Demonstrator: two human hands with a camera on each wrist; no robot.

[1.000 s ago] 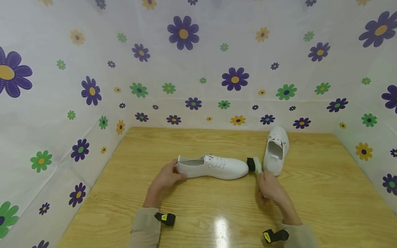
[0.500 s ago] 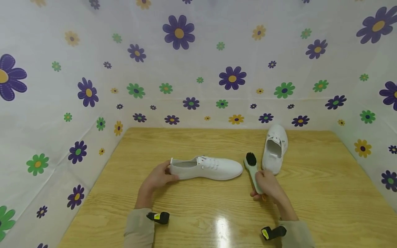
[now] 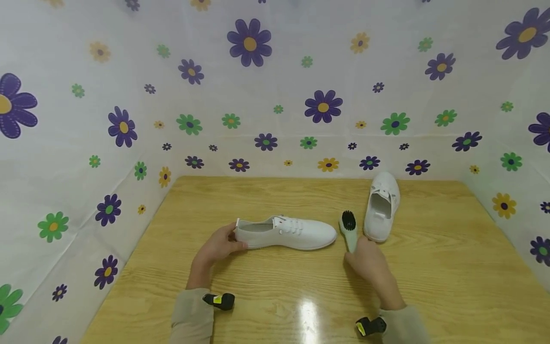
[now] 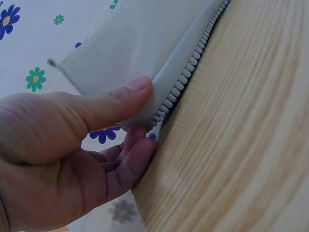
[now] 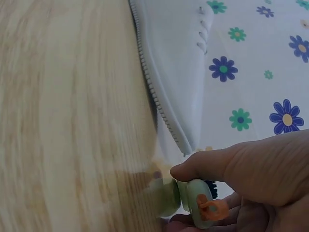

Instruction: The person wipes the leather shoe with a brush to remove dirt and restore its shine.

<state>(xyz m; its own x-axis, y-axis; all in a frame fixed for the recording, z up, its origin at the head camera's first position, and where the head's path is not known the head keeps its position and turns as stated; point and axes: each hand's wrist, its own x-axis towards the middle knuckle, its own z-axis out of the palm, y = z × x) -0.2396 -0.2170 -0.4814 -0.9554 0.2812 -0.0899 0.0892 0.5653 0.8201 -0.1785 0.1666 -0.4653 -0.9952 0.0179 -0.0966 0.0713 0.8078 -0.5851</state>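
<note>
A white lace-up shoe lies sideways on the table, toe to the right. My left hand grips its heel, thumb on the near side; the left wrist view shows the thumb on the heel wall and fingertips below it by the sole. Right of the toe, my right hand holds a pale green brush by the handle, its black bristles facing up. In the right wrist view the handle end with an orange loop shows under the thumb, and the shoe toe is beyond.
A second white shoe stands at the back right, just behind my right hand, its toe toward the back. The wooden table meets flower-patterned white sheeting at the back and both sides.
The brush has come away from the shoe's toe and turned bristles up, with my right hand now covering more of its handle. My left hand and the gripped shoe shifted slightly left in view.
</note>
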